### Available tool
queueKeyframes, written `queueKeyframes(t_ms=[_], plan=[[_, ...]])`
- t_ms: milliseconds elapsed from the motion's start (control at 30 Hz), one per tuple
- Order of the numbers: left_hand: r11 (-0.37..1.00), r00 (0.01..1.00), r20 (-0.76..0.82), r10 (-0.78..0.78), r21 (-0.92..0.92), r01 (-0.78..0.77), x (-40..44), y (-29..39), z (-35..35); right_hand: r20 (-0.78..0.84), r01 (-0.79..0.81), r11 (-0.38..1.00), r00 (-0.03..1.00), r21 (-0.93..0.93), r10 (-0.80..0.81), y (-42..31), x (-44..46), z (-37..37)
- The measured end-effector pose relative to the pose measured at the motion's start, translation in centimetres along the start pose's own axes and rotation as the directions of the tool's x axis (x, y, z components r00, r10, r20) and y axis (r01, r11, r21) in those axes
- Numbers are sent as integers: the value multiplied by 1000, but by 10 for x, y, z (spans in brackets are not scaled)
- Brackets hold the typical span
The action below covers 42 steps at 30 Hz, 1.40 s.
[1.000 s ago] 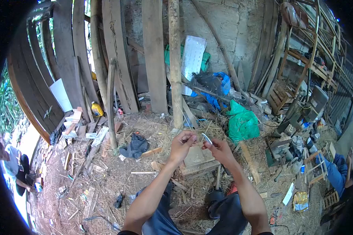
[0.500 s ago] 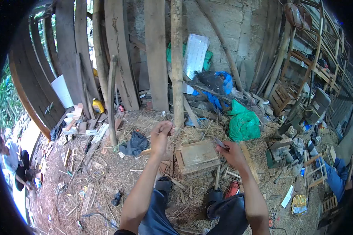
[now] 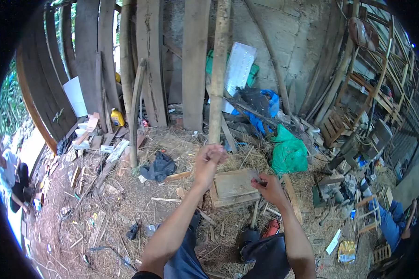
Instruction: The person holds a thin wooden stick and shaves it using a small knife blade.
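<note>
My left hand (image 3: pixel 208 165) is raised above the straw-covered floor, its fingers curled together. Whatever may be between those fingertips is too small to make out. To its right, my right hand (image 3: pixel 271 189) pinches a thin, flat grey piece (image 3: pixel 255 176) that points up and to the left; its exact kind does not show. Below and between both hands sits a low wooden box (image 3: pixel 235 186) with a framed top panel, on the ground in front of my legs. Neither hand appears to touch it.
A wooden post (image 3: pixel 216 93) rises just behind the box. A green plastic bag (image 3: pixel 288 151) lies to the right, a black bag (image 3: pixel 159 167) to the left. Wood scraps litter the floor. A red bottle-like object (image 3: pixel 271 228) lies near my foot. Other people sit at both far sides.
My left hand has moved right, closer to the right hand, and a little lower. The right hand still holds the flat piece. The view has shifted slightly.
</note>
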<state>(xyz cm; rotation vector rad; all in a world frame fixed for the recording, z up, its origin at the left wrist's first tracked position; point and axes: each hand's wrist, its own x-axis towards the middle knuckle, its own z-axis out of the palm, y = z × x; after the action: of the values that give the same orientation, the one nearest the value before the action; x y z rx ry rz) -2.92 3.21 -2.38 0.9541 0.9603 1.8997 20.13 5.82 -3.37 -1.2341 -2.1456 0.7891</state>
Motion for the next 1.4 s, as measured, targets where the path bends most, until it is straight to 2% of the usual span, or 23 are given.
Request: queueKeyframes(t_ms=[67, 100, 167, 200, 267, 300, 400, 500, 567, 667, 700, 767, 800, 833, 900, 933, 1000, 1100, 1200, 1300, 1333, 1367, 1400], plan=[[997, 996, 81, -34, -66, 39, -3, -7, 2, 129, 110, 983, 983, 150, -129, 13, 1, 12], [997, 996, 81, -30, -68, 35, -4, -5, 3, 128, 114, 982, 983, 148, -133, 8, 3, 13], [991, 981, 185, -52, 130, 28, -8, -1, 7, 71, 122, 949, 986, 292, -149, -2, 3, 16], [991, 979, 196, -58, 132, 32, -11, 0, 9, 62, 117, 949, 988, 293, -141, -4, 2, 14], [987, 959, 245, -140, 109, 116, -16, 1, 14, 62, -88, 778, 996, 622, 63, -13, 4, 0], [985, 950, 271, -155, 114, 128, -18, -2, 15, 41, -91, 773, 996, 628, 84, -13, 4, -3], [953, 876, 406, -261, 254, 166, -22, -11, 20, 89, -103, 633, 995, 767, 54, -16, 3, -6], [933, 837, 473, -274, 343, 111, -29, -19, 30, 65, -64, 565, 998, 822, 18, -17, 2, -3], [905, 853, 416, -315, 402, 138, -32, -18, 35, 74, -65, 548, 997, 834, 7, -11, 4, -7], [883, 799, 460, -388, 434, 179, -34, -10, 36, -96, 17, 433, 982, 901, 162, 3, 11, -16], [887, 797, 467, -382, 427, 175, -30, -15, 33, -103, 22, 441, 982, 897, 161, 5, 12, -20], [863, 816, 552, -169, 482, -147, -29, -34, 29, -154, 33, 406, 950, 913, 270, 12, 7, -26], [723, 830, 542, -129, 625, -296, -32, -23, 34, -102, -9, 414, 964, 910, 245, 13, 5, -27], [724, 831, 540, -132, 625, -291, -35, -17, 38, -98, -14, 414, 964, 910, 247, 9, 2, -24], [661, 871, 479, -109, 689, -296, -38, -11, 47, 62, -131, 533, 987, 836, 146, -2, -2, -19], [662, 873, 476, -104, 688, -297, -38, -14, 49, 155, -174, 515, 985, 839, 80, -1, -3, -17], [730, 888, 452, -89, 636, -250, -38, -18, 46, 188, -205, 485, 979, 850, 85, -1, -2, -13], [733, 884, 459, -90, 632, -253, -36, -15, 42, 225, -240, 456, 970, 857, 88, -6, 0, -19], [718, 882, 471, -13, 618, -319, -38, -16, 43, 216, -255, 472, 967, 844, 135, -4, 2, -22], [721, 878, 479, 10, 604, -338, -35, -20, 31, 127, -207, 439, 971, 874, 204, 24, 11, -35], [728, 877, 480, 7, 599, -334, -35, -16, 28, 38, -152, 410, 961, 899, 274, 32, 12, -42], [710, 880, 473, -53, 638, -300, -34, -9, 24, -49, -91, 384, 939, 919, 340, 40, 13, -49], [687, 882, 455, -118, 679, -258, -35, -4, 21, -40, -102, 385, 938, 917, 345, 43, 10, -55]])
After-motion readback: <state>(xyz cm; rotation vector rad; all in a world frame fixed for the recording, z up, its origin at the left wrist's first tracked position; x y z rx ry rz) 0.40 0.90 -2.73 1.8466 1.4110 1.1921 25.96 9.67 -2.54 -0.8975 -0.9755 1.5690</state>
